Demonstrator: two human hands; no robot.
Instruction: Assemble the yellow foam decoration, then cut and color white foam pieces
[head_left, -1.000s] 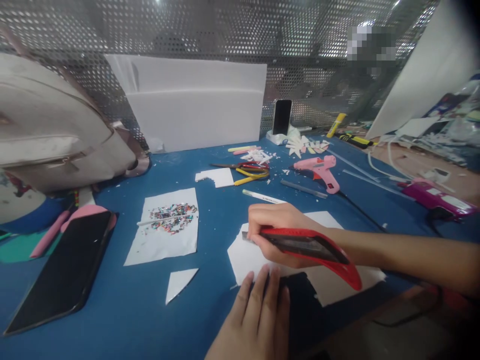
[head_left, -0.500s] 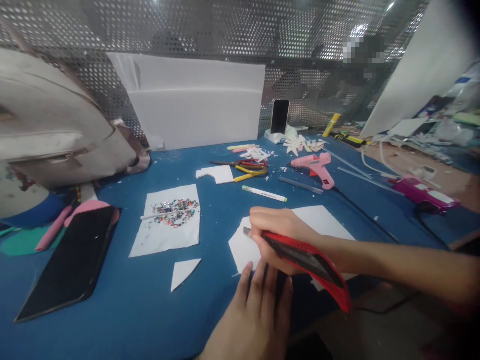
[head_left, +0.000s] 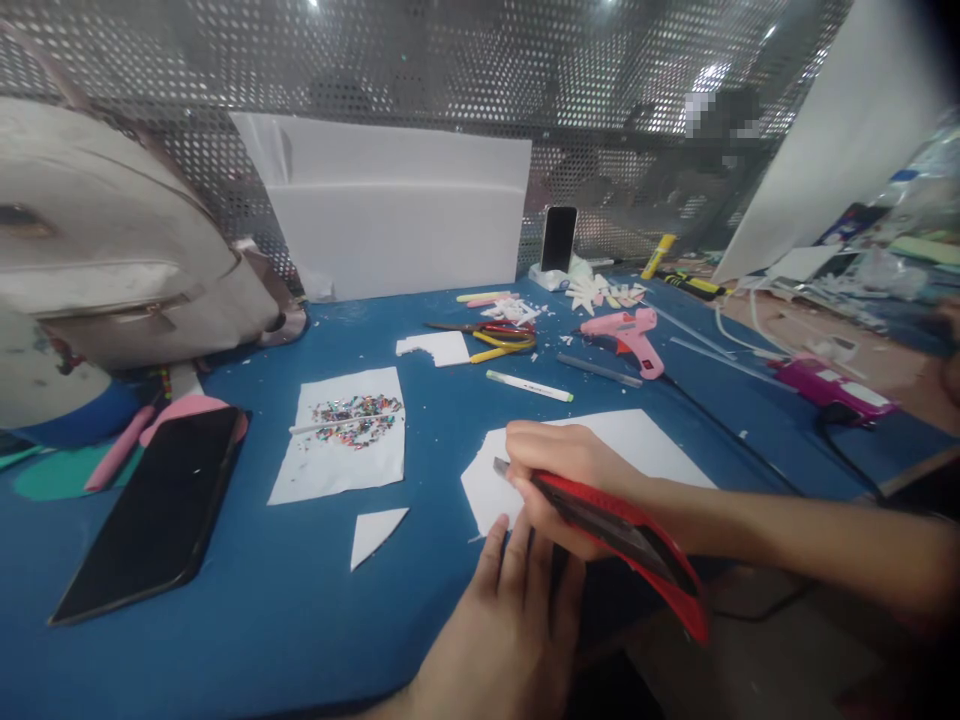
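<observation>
My right hand [head_left: 566, 475] grips a red utility knife [head_left: 622, 535], its short blade out and pointing left over a white foam board sheet [head_left: 652, 440]. Whether the blade tip touches the sheet I cannot tell. My left hand [head_left: 510, 620] lies open, fingers stretched out, with the fingertips on the sheet's near edge just below the knife. The sheet's left end is cut to angled corners, and my right hand and forearm cover its middle. To the left lies a small white triangular offcut [head_left: 377, 535] with one curved side.
A paper [head_left: 285, 485] bears colourful glitter bits and a white stick. Behind are a green-tipped marker [head_left: 529, 386], scissors [head_left: 502, 340], a pink glue gun [head_left: 626, 335] with its cord and a standing phone [head_left: 559, 238]. A dark phone [head_left: 157, 510] and a backpack [head_left: 127, 250] sit at left.
The view has shifted slightly, so things on the left appear a little further right. Both hands and the knife keep nearly the same place on the sheet.
</observation>
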